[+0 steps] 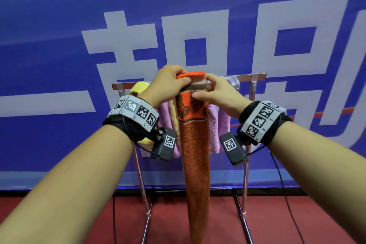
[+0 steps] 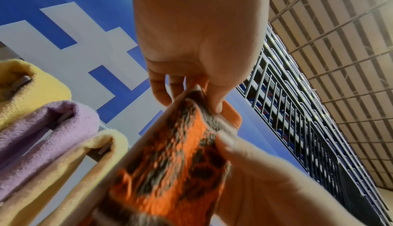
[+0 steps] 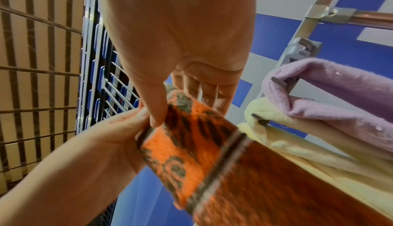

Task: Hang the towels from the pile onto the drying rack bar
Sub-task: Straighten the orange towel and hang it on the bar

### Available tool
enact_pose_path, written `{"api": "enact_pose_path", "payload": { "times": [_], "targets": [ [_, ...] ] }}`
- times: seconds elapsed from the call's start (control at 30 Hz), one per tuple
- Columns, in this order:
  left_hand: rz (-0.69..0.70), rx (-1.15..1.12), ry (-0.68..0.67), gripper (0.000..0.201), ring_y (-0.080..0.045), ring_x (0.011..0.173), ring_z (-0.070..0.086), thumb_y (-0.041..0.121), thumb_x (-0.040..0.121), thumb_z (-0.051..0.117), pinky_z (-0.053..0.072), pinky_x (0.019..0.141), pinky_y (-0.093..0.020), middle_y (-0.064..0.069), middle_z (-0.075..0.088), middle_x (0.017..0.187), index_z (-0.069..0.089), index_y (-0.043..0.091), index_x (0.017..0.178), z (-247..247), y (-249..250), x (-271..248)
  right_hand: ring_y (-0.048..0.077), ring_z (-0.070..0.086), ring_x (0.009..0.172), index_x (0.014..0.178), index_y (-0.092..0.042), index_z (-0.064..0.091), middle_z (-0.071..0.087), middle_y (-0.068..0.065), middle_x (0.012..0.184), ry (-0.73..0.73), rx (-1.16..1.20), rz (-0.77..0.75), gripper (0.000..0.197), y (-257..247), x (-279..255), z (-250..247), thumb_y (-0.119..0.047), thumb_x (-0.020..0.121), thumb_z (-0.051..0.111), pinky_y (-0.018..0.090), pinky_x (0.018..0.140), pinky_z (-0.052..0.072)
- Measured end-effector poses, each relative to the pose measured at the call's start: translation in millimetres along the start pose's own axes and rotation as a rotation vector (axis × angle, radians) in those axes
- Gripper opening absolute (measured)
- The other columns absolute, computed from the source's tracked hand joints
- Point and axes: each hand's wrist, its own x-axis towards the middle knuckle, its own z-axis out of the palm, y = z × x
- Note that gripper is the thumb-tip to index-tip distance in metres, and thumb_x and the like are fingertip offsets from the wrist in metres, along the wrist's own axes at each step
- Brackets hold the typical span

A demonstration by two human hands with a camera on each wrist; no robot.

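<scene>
An orange towel with a dark patterned band near its top hangs long and narrow in front of the drying rack bar. My left hand pinches its folded top edge from the left, thumb on the near side. My right hand pinches the same top edge from the right. The top of the towel is at bar height and hides the bar behind it, so I cannot tell whether it rests on the bar. No pile of towels is in view.
A yellow towel, purple towels and a pale yellow towel hang on the rack on both sides of the orange one. The rack's metal legs stand on red floor before a blue banner wall. Black cables trail on the right.
</scene>
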Motion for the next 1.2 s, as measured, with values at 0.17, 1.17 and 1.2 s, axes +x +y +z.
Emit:
{"api": "enact_pose_path", "payload": {
  "times": [0.17, 1.17, 1.2],
  "targets": [
    [-0.039, -0.047, 0.297, 0.015, -0.022, 0.087, 0.065, 0.031, 0.086, 0.063, 0.053, 0.084, -0.045, 0.001, 0.069, 0.087, 0.069, 0.017, 0.089, -4, 6, 5, 0.012, 0.067, 0.079, 0.097, -0.005, 0.067, 0.071, 0.006, 0.088, 0.029, -0.028, 0.003, 0.006, 18, -2, 5, -0.006, 0.092, 0.064, 0.028, 0.074, 0.054],
    [-0.127, -0.069, 0.576, 0.006, -0.016, 0.084, 0.062, 0.025, 0.09, 0.06, 0.051, 0.076, -0.034, 0.008, 0.062, 0.083, 0.06, 0.022, 0.085, -39, -12, 0, 0.0, 0.053, 0.067, 0.078, -0.007, 0.065, 0.061, -0.004, 0.074, 0.091, -0.34, -0.005, 0.01, 72, -27, -7, 0.002, 0.082, 0.066, 0.024, 0.07, 0.045],
    [-0.179, -0.039, 0.534, 0.008, -0.018, 0.085, 0.062, 0.026, 0.089, 0.06, 0.05, 0.075, -0.033, 0.008, 0.062, 0.081, 0.06, 0.023, 0.082, -38, -22, -5, 0.002, 0.051, 0.065, 0.077, -0.004, 0.063, 0.059, -0.003, 0.072, 0.112, -0.374, -0.004, 0.008, 67, -27, -12, 0.001, 0.083, 0.066, 0.025, 0.067, 0.043]
  ]
}}
